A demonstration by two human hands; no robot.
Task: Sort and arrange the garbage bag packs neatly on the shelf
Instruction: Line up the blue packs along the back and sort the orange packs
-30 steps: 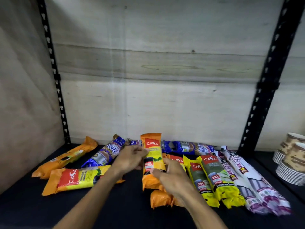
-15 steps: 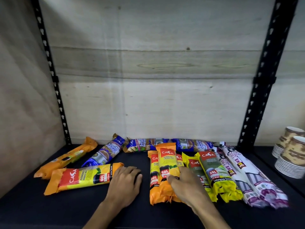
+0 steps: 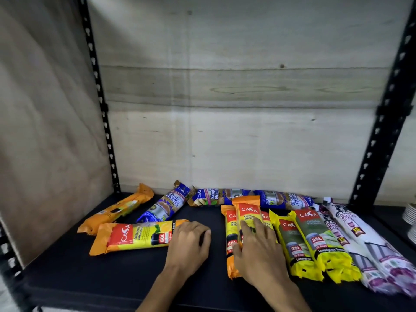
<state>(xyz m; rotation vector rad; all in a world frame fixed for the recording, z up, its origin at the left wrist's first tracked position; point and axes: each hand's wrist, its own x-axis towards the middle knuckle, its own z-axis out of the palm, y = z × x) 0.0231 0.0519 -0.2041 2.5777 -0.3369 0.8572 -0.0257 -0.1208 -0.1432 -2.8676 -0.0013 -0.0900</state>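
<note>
Garbage bag packs lie on a black shelf (image 3: 112,278). My right hand (image 3: 258,253) rests flat on a stack of orange 60L packs (image 3: 246,212) in the middle. Two yellow 25L packs (image 3: 315,242) lie just right of that stack, then white and purple drawstring packs (image 3: 364,244). My left hand (image 3: 189,242) lies palm down on the end of a loose orange 60L pack (image 3: 135,237), which lies crosswise. Another orange pack (image 3: 119,208) and a blue pack (image 3: 166,203) lie slanted at the back left. Two blue packs (image 3: 247,195) lie along the back wall.
Plywood panels close the back and the left side. Black perforated uprights (image 3: 380,136) stand at the back corners. Stacked paper plates (image 3: 410,215) show at the far right edge, beyond the right upright. Bare shelf surface runs along the front.
My right hand set the orange pack down onto the middle stack and now presses on it. My left hand left that pack and moved down left to the crosswise orange pack.
</note>
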